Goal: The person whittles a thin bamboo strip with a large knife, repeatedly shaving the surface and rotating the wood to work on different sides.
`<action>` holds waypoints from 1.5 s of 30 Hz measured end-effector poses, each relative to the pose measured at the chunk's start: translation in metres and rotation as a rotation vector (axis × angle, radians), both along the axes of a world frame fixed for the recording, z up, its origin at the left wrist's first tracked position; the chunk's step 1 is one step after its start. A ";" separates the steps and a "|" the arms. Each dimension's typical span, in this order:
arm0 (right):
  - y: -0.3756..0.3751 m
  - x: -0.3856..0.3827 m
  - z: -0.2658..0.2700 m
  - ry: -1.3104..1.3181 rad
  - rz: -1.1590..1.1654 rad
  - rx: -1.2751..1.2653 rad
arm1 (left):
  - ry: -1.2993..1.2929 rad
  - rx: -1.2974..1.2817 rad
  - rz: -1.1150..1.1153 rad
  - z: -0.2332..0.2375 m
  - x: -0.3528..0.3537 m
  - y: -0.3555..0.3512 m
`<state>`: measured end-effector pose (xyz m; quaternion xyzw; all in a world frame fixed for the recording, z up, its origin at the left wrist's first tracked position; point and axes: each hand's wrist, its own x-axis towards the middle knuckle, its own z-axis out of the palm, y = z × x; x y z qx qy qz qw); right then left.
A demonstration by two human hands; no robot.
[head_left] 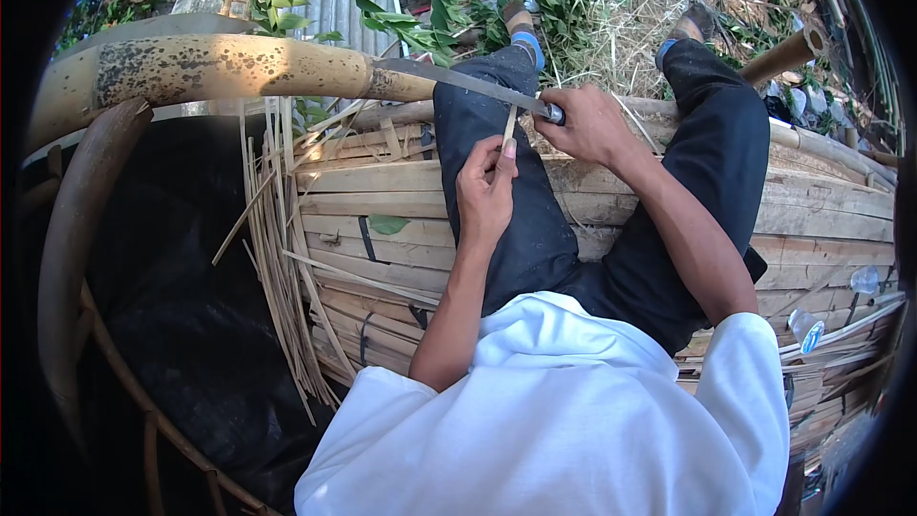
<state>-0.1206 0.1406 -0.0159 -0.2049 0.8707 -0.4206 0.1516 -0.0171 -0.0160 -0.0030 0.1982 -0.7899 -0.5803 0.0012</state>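
Note:
My right hand (587,124) grips the handle of a long knife (458,79) whose blade points left over my left knee. My left hand (485,193) pinches a thin bamboo strip (509,124), held upright against the blade close to the handle. Both hands are above my lap; I sit on a platform of split bamboo slats (382,201) with my legs in dark trousers stretched forward.
A bundle of thin bamboo strips (282,258) lies to my left on the slats, beside black sheeting (181,296). A thick bamboo pole (210,67) crosses at upper left. Plastic bottles (807,330) lie at right. Green plants (420,0) and dry grass are ahead.

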 end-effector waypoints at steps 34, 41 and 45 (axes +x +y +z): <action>-0.003 -0.005 -0.002 0.132 0.134 0.122 | -0.071 -0.004 -0.010 -0.001 0.004 -0.005; -0.006 -0.006 0.000 0.034 0.124 0.212 | 0.062 -0.208 -0.089 -0.003 0.008 -0.003; -0.008 -0.018 -0.012 0.029 0.139 0.298 | -0.013 -0.084 -0.075 -0.004 0.000 -0.011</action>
